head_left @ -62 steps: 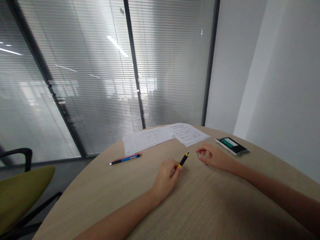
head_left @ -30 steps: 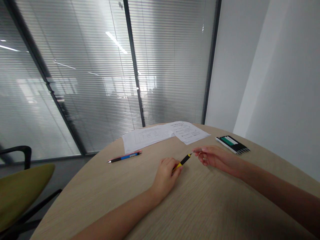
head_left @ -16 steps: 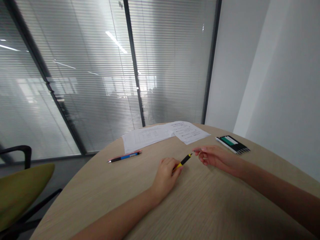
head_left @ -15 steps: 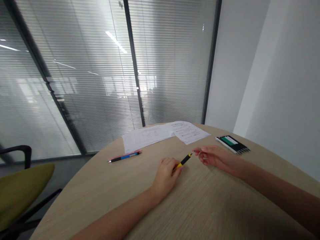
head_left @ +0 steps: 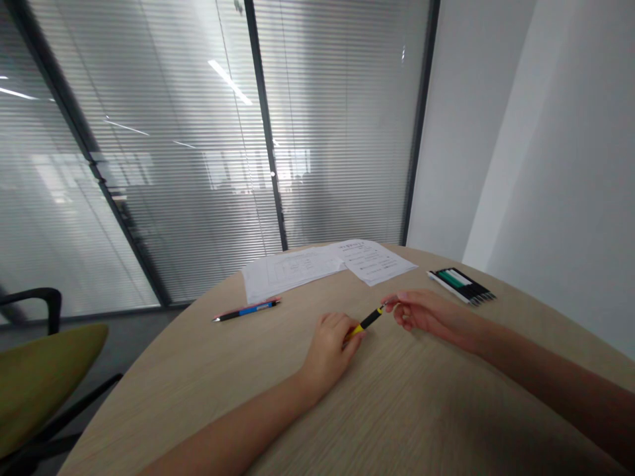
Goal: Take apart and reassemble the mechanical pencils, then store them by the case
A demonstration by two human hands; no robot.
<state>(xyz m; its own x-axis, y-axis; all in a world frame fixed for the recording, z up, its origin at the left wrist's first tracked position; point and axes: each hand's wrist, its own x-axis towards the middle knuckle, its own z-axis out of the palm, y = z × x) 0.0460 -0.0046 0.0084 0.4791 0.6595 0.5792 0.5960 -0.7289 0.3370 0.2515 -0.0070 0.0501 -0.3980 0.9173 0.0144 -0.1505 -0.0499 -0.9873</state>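
Note:
My left hand (head_left: 330, 354) is closed around the yellow barrel of a pen (head_left: 371, 318) with a black grip. The pen points up and to the right, just above the table. At its front end, my right hand (head_left: 421, 316) pinches the small silver pen tip (head_left: 383, 307) between thumb and fingertips. The fingers partly cover this tip, so I cannot tell whether it is seated on the barrel. The other right fingers are curled in.
On the round wooden table (head_left: 238, 383), a blue and black pen (head_left: 251, 309) lies at left beside a reddish one. Printed sheets (head_left: 297, 268) lie at the back. A pack of pen refills (head_left: 461, 285) is at right. A green chair (head_left: 49, 370) stands at left.
The thin point seen between the pen's grip and my right fingers is now covered by the silver tip, as my right fingers meet the pen's end. My left hand has barely moved.

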